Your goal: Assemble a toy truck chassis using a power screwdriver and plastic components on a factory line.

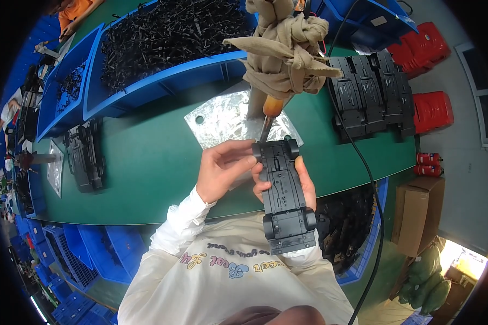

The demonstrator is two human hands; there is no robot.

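Note:
My right hand (pixel 305 184) grips a black toy car chassis (pixel 283 189) from beneath, with fingers and thumb showing on both sides of it. The chassis is held underside up over the table's front edge, wheels at its corners. At its far left corner, my left hand (pixel 222 168) pinches a small black wheel (pixel 256 151) between thumb and fingers. Just beyond that corner, the metal tip of a hot iron (pixel 267 128) with a wooden handle points down, close to the chassis; I cannot tell whether they touch. Beige cloth (pixel 287 54) is knotted around the iron's mount.
Silvery foil (pixel 217 116) lies on the green table (pixel 146 189) behind my hands. Blue bins (pixel 168 78) of small black parts stand at the back. More black chassis sit at the right (pixel 371 95) and left (pixel 85 157). A black cable (pixel 370 173) hangs down at the right.

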